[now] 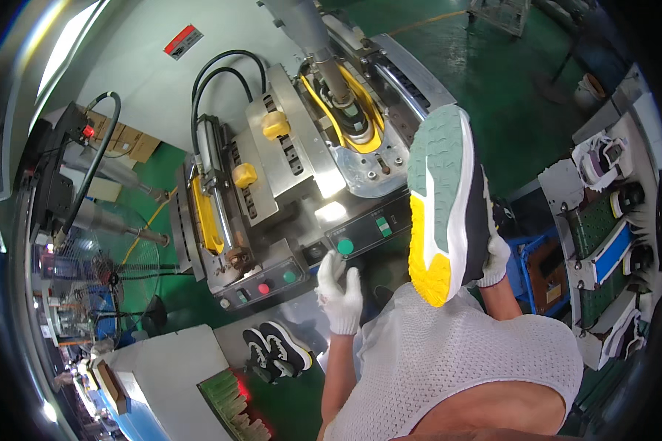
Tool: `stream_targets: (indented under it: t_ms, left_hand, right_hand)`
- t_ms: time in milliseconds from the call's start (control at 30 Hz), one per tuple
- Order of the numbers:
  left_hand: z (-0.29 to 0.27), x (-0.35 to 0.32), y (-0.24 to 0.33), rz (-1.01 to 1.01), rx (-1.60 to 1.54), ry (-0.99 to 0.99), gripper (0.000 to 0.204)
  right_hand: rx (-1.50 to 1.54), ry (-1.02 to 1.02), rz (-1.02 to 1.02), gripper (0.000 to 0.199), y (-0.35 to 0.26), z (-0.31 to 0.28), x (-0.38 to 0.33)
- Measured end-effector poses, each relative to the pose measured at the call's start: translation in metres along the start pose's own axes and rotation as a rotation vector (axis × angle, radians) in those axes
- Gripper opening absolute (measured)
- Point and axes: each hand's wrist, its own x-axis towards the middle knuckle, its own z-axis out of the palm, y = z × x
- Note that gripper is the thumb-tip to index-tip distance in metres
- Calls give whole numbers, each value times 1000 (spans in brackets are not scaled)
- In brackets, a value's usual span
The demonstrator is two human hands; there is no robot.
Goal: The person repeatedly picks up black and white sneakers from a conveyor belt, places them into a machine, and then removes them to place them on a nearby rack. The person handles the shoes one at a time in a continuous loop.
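Observation:
My right hand, in a white knit glove, grips a black sneaker held up at my front right. Its sole faces me, with green, white and yellow sections, and hides most of the fingers. My left hand, gloved in white too, is raised with thumb and fingers apart and nothing in it. Just beyond its fingertips is a round green button on the front of the press machine. In the machine's right station another shoe sits between yellow pads, under a metal ram.
The machine's left station has yellow pads and a cylinder. Below it, a pair of black sneakers rests on a ledge. A rack with several shoes stands at right. A caged fan and cardboard boxes are at left.

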Motion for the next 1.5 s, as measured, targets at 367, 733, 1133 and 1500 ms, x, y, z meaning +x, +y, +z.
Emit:
stream_targets:
  t_ms: [367, 733, 1133, 1500]
  left_hand:
    - [32, 77, 63, -30, -280, -89, 62]
    - [126, 200, 33, 124, 248, 28, 68]
    - [226, 380, -1, -309, 610, 22, 91]
    - [138, 411, -14, -77, 447, 72, 38]
  right_hand:
    - [-208, 118, -143, 81, -4, 2, -13]
    - [-126, 288, -150, 80, -17, -22, -5]
    - [-249, 653, -39, 94, -25, -44, -55]
    - [-387, 640, -105, 88, -43, -5, -47]
